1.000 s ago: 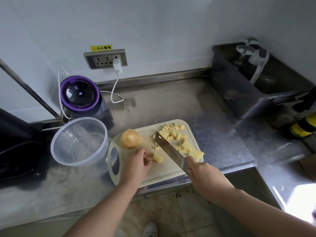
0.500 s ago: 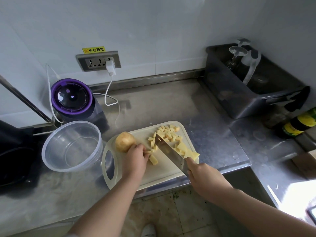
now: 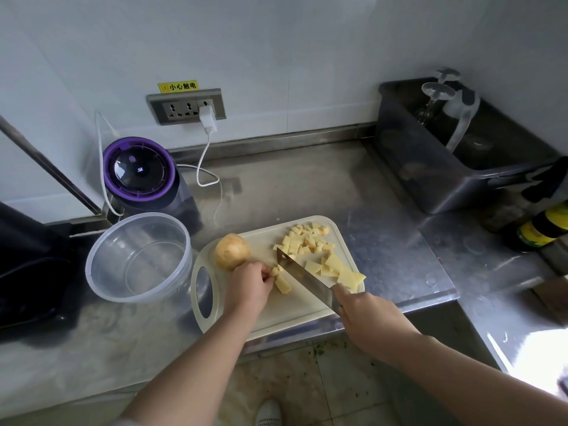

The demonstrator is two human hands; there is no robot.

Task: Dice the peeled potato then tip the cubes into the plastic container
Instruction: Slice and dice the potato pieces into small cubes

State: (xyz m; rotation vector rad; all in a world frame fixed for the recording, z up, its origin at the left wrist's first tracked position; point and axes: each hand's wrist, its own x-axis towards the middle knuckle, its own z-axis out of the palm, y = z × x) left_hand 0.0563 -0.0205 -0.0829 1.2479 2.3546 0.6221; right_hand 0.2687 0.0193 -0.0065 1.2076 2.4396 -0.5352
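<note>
Left hand [image 3: 249, 284] curls its fingertips down on a short potato strip [image 3: 282, 285] at the middle of the cutting board [image 3: 295, 307], pinning it. Right hand [image 3: 368, 318] grips the handle of the knife [image 3: 304, 278], whose blade slants toward 11 o'clock, just beside the left fingertips. The blade is nearer them than a second ago, and the pose has barely changed in the last half second.

Cut cubes [image 3: 304, 239] lie heaped at the board's 1 o'clock, flat slices [image 3: 341, 270] at 3 o'clock and a whole potato [image 3: 232, 252] at 10 o'clock, touching the left hand. The plastic container [image 3: 92, 272] stands at 9 o'clock, just beside the board's handle end. A purple-lidded appliance [image 3: 138, 172] sits at 11 o'clock, its white cable [image 3: 203, 167] running up to the wall socket [image 3: 186, 106]. At 2 o'clock is a grey tub [image 3: 430, 186], at 3 o'clock a dark bottle [image 3: 541, 230].

The board's near edge overhangs the counter [image 3: 307, 186] front at 6 o'clock. Bare steel lies open from 12 to 2 o'clock.
</note>
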